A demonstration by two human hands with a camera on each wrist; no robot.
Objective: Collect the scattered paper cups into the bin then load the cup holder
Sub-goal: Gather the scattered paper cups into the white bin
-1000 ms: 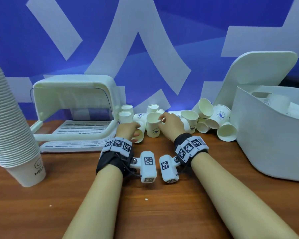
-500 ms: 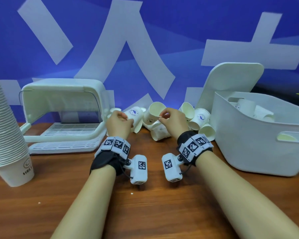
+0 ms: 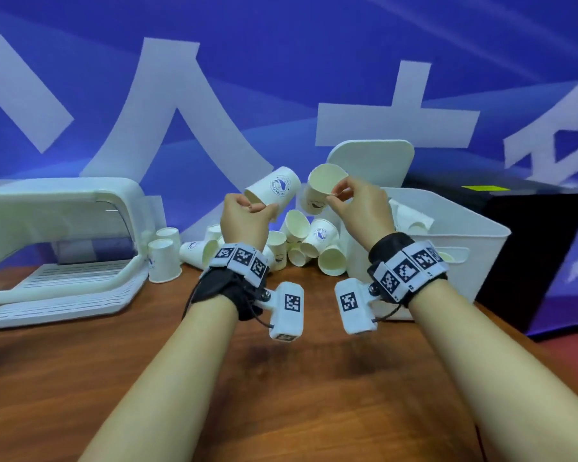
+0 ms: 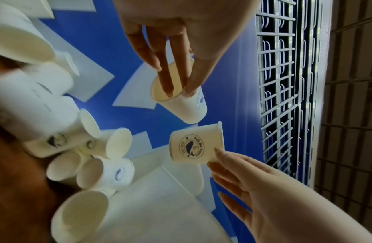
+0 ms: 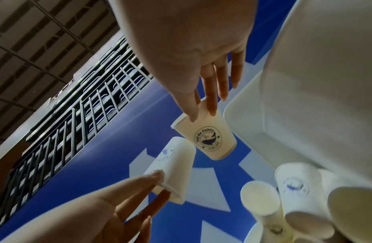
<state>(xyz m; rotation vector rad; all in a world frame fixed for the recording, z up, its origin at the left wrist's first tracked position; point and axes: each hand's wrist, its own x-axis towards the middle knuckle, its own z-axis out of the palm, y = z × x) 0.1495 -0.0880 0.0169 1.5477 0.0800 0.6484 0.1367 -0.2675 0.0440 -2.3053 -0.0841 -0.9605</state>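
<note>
A: Two cups in the air, one to each hand. Left hand [image 3: 247, 216] pinching left cup [image 3: 274, 188] by the rim. Right hand [image 3: 357, 205] pinching right cup [image 3: 321, 191] with two fingers down inside the mouth and thumb outside.

B: Thin grips, both. Paper rim only, nothing round the body. Easy to lose on a quick swing toward the bin [image 3: 447, 235].

A: Held high above the pile [image 3: 301, 241], too, just left of the bin. Dropped there, likely to knock the leaning ones and send them rolling over the table [image 3: 281, 378].

B: And near each other, not touching, seen from the left wrist. Risk of a bump on the way across, enough to twist one out of its pinch.

A: Left cup farther from the bin, so a longer carry, past the right hand. Worth sending the right one first.

B: High bin wall, lid [image 3: 371, 161] propped behind it. Released too low, likely to strike the near wall and bounce back out.

A: Squeezing harder no cure. Soft paper, apt to crease at the rim, bad for stacking in the holder [image 3: 64, 208] later.

B: Room left in the bin?

A: Hard to say from here. Some cups inside, possibly space for many more, but mostly hidden behind the wall.

B: Plenty left on the table, then. Bin stage far from done, holder waiting at the far left.
</note>
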